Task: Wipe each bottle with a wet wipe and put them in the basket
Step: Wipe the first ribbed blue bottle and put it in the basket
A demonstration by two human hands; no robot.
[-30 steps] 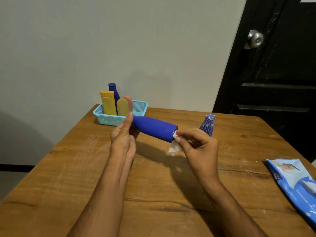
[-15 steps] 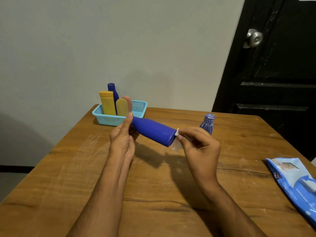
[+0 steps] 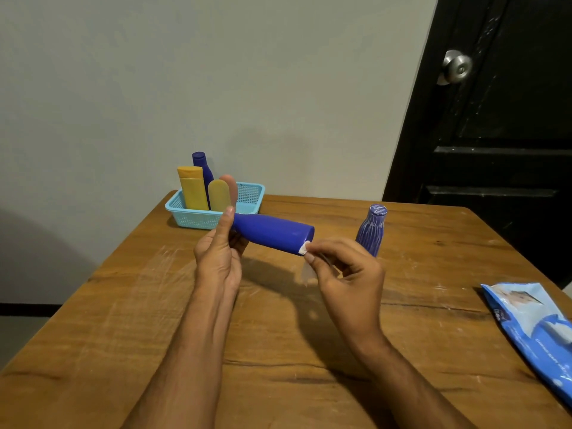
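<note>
Grip, left hand [image 3: 218, 258]: fingers curled round the neck end of the blue bottle [image 3: 272, 232], holding it tilted above the surface [image 3: 123, 320].
Grip, right hand [image 3: 346, 274]: pinches the wet wipe [image 3: 305, 264] against the bottle's lower base edge.
Change, head view: wipe has slid from the base face down to its rim; bottle dipped slightly.
Meaning: wiping likely near its end; basket [image 3: 198, 216] comes next.
Waiting: ribbed bottle [image 3: 371, 230] stands unwiped, by appearance; wipes packet [image 3: 532, 332] at right.

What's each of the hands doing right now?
Left hand: grips the blue bottle at its cap end, held sideways above the table.
Right hand: pinches the wet wipe against the bottle's base.
</note>
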